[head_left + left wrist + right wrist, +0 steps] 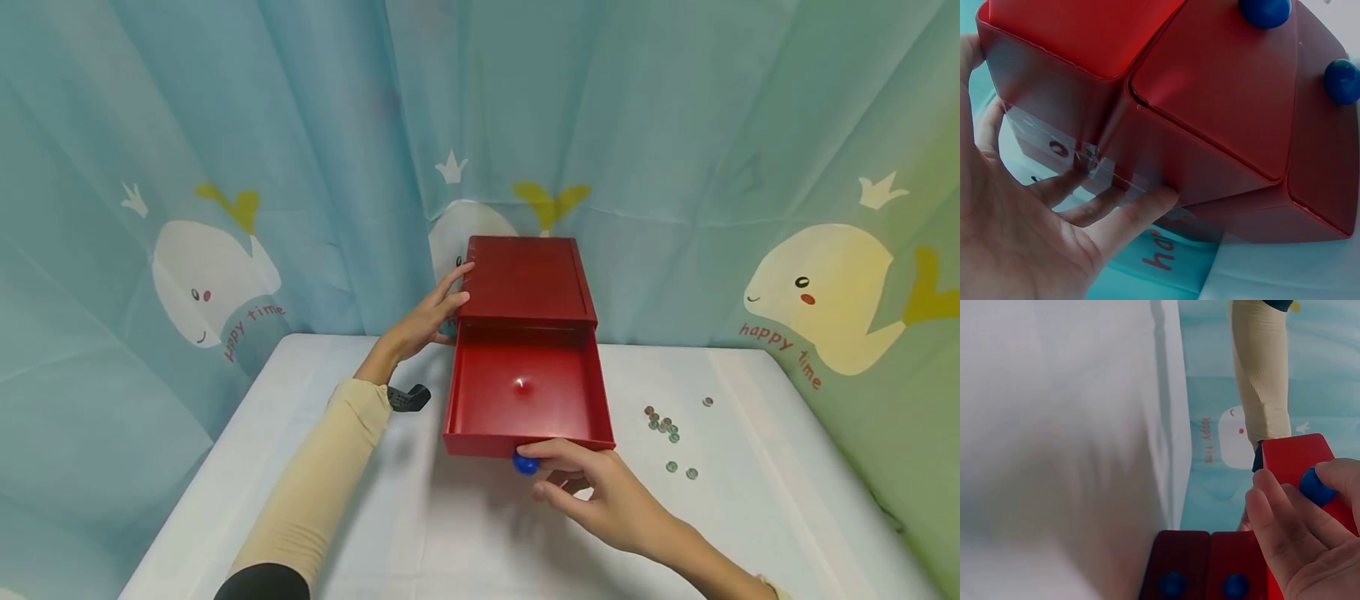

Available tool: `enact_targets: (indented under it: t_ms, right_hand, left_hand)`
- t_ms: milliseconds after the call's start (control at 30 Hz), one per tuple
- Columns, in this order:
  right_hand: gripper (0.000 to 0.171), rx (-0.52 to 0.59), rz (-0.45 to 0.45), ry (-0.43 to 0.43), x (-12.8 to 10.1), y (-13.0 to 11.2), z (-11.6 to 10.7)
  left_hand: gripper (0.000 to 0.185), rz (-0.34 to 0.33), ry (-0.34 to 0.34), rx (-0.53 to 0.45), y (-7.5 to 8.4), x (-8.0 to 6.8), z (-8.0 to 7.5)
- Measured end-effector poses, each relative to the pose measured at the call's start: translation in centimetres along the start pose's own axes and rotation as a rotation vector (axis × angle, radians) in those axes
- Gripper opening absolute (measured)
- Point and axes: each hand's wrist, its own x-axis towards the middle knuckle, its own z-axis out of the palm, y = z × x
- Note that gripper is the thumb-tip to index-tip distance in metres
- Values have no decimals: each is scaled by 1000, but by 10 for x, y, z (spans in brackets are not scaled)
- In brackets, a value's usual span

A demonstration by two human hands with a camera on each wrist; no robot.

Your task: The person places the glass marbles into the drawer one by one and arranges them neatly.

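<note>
On the white table (465,533), against the whale curtain (225,167): red box (525,279) with top drawer (525,392) pulled fully out toward the viewer, empty inside. Left hand (427,321) flat against the box's left side, fingers straight, apparently bracing it against sliding. Right hand (592,492) pinching the drawer's blue knob (525,463) between thumb and curled fingers. Two lower knobs visible from the right wrist. Glass beads (663,425) scattered well to the right.

You see glass beads (663,425) scattered on the white tablecloth (465,533), and a whale-print curtain (225,208) hanging behind that tablecloth.
</note>
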Motion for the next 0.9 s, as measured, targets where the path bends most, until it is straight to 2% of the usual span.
enact_targets:
  t_ms: [167, 333, 400, 667, 900]
  right_hand:
    - [43, 30, 18, -76, -1, 2, -7]
    - [56, 162, 140, -263, -3, 4, -24]
    - [60, 219, 162, -332, -4, 5, -32]
    - [53, 363, 106, -520, -16, 17, -75]
    - [55, 510, 10, -556, -32, 36, -113]
  left_hand:
    - [65, 8, 10, 8, 0, 1, 0]
    - [67, 9, 12, 22, -1, 1, -1]
    - [67, 9, 10, 23, -2, 0, -1]
    - [67, 24, 4, 12, -6, -2, -2]
    - [65, 22, 0, 14, -5, -2, 1]
